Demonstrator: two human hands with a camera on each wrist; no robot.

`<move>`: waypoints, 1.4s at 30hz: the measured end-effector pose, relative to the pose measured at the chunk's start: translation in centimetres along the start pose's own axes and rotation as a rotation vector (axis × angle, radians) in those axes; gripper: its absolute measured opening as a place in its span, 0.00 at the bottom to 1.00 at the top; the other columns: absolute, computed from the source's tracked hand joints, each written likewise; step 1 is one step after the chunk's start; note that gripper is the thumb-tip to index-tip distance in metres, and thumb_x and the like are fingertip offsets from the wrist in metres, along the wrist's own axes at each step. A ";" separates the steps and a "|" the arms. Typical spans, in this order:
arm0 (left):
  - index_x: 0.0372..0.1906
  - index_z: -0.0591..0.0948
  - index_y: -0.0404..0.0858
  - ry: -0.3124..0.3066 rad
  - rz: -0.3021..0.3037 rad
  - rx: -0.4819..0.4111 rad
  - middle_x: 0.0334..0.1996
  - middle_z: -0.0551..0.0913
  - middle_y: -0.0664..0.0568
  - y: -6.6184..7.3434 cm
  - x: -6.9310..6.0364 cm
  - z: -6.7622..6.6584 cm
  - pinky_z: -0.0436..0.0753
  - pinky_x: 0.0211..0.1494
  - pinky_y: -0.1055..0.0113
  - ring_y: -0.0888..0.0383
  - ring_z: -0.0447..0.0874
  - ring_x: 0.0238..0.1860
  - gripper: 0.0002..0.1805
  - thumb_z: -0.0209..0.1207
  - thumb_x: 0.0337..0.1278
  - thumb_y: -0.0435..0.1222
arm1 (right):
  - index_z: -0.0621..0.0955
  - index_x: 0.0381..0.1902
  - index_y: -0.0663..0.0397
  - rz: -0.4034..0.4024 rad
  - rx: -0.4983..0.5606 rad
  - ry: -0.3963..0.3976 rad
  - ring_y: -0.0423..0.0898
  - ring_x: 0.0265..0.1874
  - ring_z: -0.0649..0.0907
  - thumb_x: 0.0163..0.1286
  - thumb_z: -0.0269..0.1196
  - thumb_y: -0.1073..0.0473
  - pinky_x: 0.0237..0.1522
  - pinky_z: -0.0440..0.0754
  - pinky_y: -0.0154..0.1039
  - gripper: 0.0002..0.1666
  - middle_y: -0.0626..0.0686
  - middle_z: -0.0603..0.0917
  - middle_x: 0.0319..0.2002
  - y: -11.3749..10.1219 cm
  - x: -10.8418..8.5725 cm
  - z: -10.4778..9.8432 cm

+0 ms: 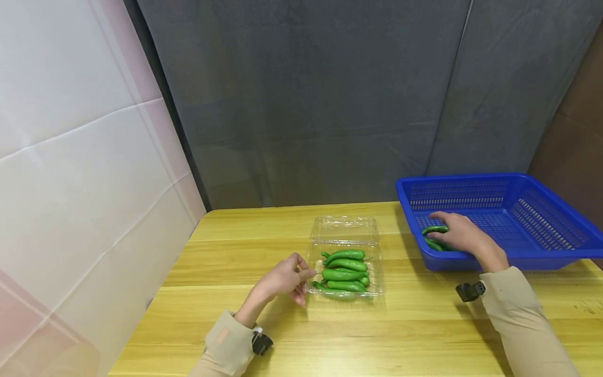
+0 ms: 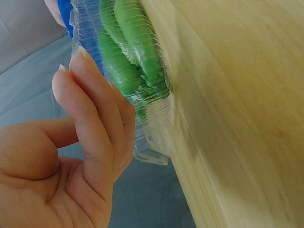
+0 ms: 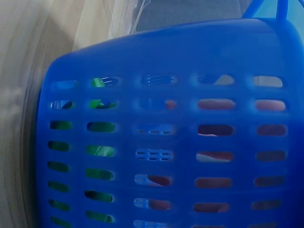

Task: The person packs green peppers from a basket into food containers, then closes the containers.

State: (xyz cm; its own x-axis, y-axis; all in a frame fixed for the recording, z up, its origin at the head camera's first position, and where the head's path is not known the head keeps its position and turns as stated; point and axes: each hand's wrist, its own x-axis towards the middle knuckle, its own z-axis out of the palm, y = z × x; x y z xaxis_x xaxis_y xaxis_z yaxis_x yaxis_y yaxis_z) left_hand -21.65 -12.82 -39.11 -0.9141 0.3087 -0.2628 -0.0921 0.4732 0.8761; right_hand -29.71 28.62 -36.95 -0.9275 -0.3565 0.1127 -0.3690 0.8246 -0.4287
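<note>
Dark grey fabric (image 1: 306,104) hangs behind a yellow wooden table (image 1: 330,343), seen beyond both hands. Several slender, glossy green peppers (image 1: 346,265) lie crosswise in a shallow clear plastic container (image 1: 378,272), between the two hands and just beside the left hand's fingertips. Further slender green peppers (image 1: 435,229) lie under the right hand, inside a blue rectangular slotted plastic basket (image 1: 537,262), at its near corner on the container's side. Left hand (image 1: 285,276): at the container's near side wall, fingers loosely bent and thumb extended to the edge; whether the skin touches the plastic cannot be told. Right hand (image 1: 464,233): reaches over the basket rim, thumb and fingers spread about the peppers; whether it grips one cannot be told. The container's hinged clear lid (image 1: 345,229) stands open on the side away from the hands. In the right wrist view, the basket's slotted wall blocks most of the right hand and the peppers. Both wrists emerge from beige sleeves bearing small black devices (image 1: 261,343). Table boards show pale grain; whitish panelling (image 1: 85,173) rises beyond the left hand's side, brown material (image 1: 579,131) beyond the right's.
</note>
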 end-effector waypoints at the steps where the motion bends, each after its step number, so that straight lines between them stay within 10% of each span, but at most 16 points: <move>1: 0.45 0.68 0.31 0.000 0.003 0.000 0.20 0.77 0.45 0.0 0.0 0.0 0.89 0.26 0.54 0.56 0.81 0.13 0.12 0.56 0.75 0.36 | 0.73 0.60 0.77 0.000 0.003 -0.008 0.60 0.36 0.79 0.68 0.68 0.58 0.40 0.80 0.60 0.32 0.69 0.81 0.40 0.0 0.0 0.0; 17: 0.46 0.67 0.31 0.002 0.010 0.003 0.20 0.78 0.44 0.2 -0.2 0.0 0.89 0.25 0.54 0.55 0.80 0.13 0.13 0.55 0.76 0.37 | 0.77 0.56 0.76 0.052 0.020 -0.212 0.65 0.46 0.83 0.70 0.66 0.53 0.47 0.82 0.62 0.30 0.71 0.83 0.48 -0.1 -0.3 -0.3; 42: 0.45 0.67 0.31 -0.007 0.018 -0.009 0.19 0.77 0.44 0.0 -0.2 -0.1 0.89 0.25 0.54 0.55 0.81 0.13 0.13 0.56 0.75 0.37 | 0.81 0.45 0.79 0.201 -0.071 -0.300 0.64 0.43 0.82 0.63 0.66 0.60 0.48 0.83 0.60 0.22 0.72 0.83 0.44 -0.2 -0.2 -0.5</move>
State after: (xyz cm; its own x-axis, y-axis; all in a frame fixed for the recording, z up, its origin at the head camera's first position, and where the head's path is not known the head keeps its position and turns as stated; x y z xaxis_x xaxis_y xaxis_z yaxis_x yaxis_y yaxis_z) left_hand -21.54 -12.96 -39.08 -0.9130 0.3225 -0.2499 -0.0796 0.4600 0.8843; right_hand -29.47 28.76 -36.44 -0.9269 -0.2882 -0.2403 -0.1940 0.9162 -0.3508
